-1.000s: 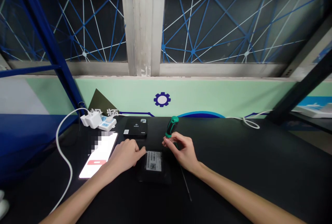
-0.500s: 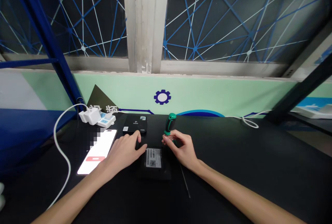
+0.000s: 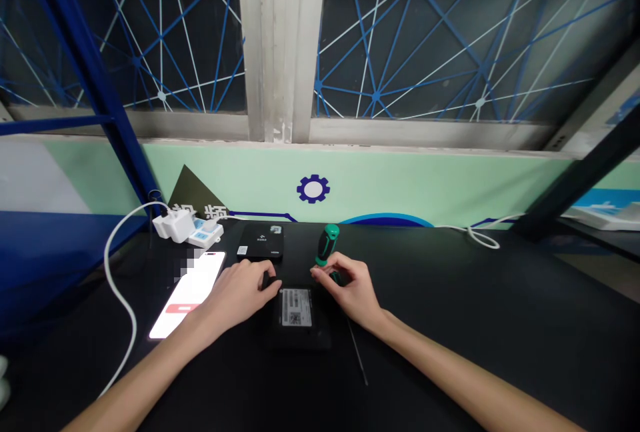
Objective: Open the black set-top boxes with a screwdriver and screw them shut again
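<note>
A black box-shaped device point(image 3: 321, 335) with a white printed label point(image 3: 296, 307) lies flat on the dark table. At its upper left corner is my left hand point(image 3: 247, 291), with thumb and index finger bent around the edge. The other fingers of that hand are curled out of sight. My right hand point(image 3: 354, 287) pinches a green-and-black screwdriver point(image 3: 327, 244) low on its handle, nearly upright at the device's upper right. The tip of this screwdriver is hidden behind my fingers. A second thin metal shaft point(image 3: 357, 352) lies on the table below my right hand.
Behind the device sits another black box point(image 3: 261, 243) with small stickers. To the left lie a lit phone point(image 3: 193, 292) and a white power strip with plugs point(image 3: 203, 232); a white cable point(image 3: 131, 312) curves past them. Another white cable point(image 3: 483, 239) loops at the back right.
The screwdriver handle sits slightly lower than before, and the fingers of my right hand have shifted a little on it. My left hand stays at the device's corner, its index finger slightly lower.
</note>
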`<state>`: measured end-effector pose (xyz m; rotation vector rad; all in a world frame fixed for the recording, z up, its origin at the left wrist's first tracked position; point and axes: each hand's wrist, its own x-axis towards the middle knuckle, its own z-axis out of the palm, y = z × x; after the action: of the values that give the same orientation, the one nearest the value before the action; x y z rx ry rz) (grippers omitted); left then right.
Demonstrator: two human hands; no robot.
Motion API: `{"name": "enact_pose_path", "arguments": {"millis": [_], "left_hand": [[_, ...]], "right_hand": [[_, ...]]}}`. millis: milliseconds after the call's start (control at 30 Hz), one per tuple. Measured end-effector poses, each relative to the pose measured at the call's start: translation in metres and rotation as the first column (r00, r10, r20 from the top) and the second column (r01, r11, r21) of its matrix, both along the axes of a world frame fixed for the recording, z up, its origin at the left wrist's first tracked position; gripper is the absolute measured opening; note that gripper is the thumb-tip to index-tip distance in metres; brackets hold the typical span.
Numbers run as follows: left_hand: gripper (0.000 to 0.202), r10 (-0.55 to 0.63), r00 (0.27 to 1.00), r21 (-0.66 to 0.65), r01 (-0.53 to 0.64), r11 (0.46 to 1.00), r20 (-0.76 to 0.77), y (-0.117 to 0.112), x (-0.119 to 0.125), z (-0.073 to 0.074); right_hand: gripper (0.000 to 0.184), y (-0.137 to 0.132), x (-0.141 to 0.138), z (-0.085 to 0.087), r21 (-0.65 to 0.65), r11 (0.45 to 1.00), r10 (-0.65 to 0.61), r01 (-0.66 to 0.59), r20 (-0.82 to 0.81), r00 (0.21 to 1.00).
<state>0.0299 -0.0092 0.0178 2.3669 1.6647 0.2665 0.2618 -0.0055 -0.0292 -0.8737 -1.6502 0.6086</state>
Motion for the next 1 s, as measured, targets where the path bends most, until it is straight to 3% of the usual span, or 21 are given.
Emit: {"name": "enact_pose_path", "arguments": {"millis": [333, 567, 1000], "left_hand": [[0.025, -0.024, 1.000, 0.000, 0.024, 1.000, 0.013, -0.001, -0.001, 0.002], [0.023, -0.030, 0.999, 0.001, 0.030, 1.000, 0.020, -0.001, -0.001, 0.003], [0.026, -0.028, 1.000, 0.008, 0.028, 1.000, -0.005, -0.002, 0.000, 0.004]], "right_hand": [[0.024, 0.000, -0.003, 0.003, -0.009, 1.000, 0.010, -0.009, 0.011, 1.000], [0.022, -0.004, 0.000, 0.006, -0.082, 0.992, 0.100, -0.096, 0.047, 0.994], [0.021, -0.003, -0.002, 0.010, -0.011, 0.998, 0.066, -0.066, 0.075, 0.995]]}}
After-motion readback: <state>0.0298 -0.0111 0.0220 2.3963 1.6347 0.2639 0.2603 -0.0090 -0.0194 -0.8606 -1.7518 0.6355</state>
